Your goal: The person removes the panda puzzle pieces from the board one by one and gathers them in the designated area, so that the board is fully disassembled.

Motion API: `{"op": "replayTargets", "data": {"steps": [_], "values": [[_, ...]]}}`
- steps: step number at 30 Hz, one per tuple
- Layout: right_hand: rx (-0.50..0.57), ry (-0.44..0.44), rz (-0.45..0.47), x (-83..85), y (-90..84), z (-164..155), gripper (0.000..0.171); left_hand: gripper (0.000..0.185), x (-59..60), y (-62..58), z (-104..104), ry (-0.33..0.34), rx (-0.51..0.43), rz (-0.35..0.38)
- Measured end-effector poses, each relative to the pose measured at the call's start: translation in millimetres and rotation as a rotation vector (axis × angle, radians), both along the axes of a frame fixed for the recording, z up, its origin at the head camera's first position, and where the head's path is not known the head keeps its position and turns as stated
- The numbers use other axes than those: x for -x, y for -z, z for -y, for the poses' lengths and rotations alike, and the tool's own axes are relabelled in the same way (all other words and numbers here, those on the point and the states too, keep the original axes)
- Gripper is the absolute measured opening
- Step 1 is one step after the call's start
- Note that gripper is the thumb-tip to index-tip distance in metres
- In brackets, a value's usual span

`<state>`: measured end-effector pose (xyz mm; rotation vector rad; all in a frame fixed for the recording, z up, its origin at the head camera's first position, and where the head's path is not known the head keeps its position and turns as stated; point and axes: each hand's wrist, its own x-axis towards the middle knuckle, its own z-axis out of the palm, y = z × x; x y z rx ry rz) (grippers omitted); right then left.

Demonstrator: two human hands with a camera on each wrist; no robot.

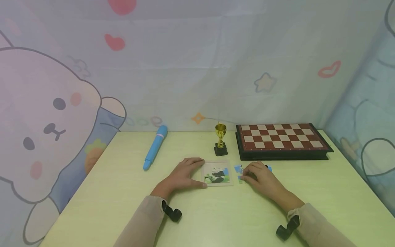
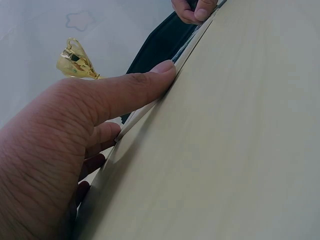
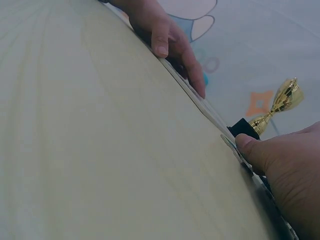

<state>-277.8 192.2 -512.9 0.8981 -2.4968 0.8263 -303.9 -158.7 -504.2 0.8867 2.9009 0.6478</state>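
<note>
A small square puzzle board (image 1: 217,173) with a panda picture lies flat on the pale green table (image 1: 123,192). My left hand (image 1: 193,173) holds its left side, thumb along the near edge and fingers at the far edge; in the left wrist view the thumb (image 2: 150,80) presses the board's rim. My right hand (image 1: 247,175) rests just right of the board, fingers curled over several loose blue puzzle pieces (image 1: 238,168), pinching one against the table. In the right wrist view its thumb (image 3: 247,146) sits on a piece at the table surface.
A small gold trophy (image 1: 220,139) stands just behind the board. A folded chessboard (image 1: 281,140) lies at the back right, and a blue pen-shaped object (image 1: 155,147) at the back left. A cartoon-printed curtain surrounds the table.
</note>
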Motion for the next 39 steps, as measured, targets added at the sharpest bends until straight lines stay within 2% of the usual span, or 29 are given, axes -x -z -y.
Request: {"op": "replayTargets", "data": {"steps": [4,9,14,22,26,32,39], "values": [[0.026,0.010,0.023,-1.3,-2.7,-1,0.011,0.100,-0.4,-2.5,0,0.001,0.003,0.003],[0.073,0.006,0.010,0.4,-3.5,-2,0.010,0.100,0.1,-5.6,-1,0.009,-0.002,-0.004],[0.074,0.013,0.001,3.0,0.4,0,0.012,0.099,0.7,-4.5,-1,0.001,0.009,-0.005],[0.066,-0.025,-0.003,5.2,2.9,27,0.013,0.100,-1.5,0.3,0,0.004,0.005,0.010],[0.028,-0.054,-0.024,13.1,1.7,51,0.016,0.100,-0.7,0.1,0,0.005,0.016,0.001],[-0.041,-0.040,-0.040,27.5,-1.9,82,0.027,0.098,2.5,-0.5,1,0.002,0.006,-0.014],[-0.127,-0.004,0.013,26.3,-1.5,89,0.029,0.100,-0.1,-1.1,-1,0.005,0.008,-0.005]]}}
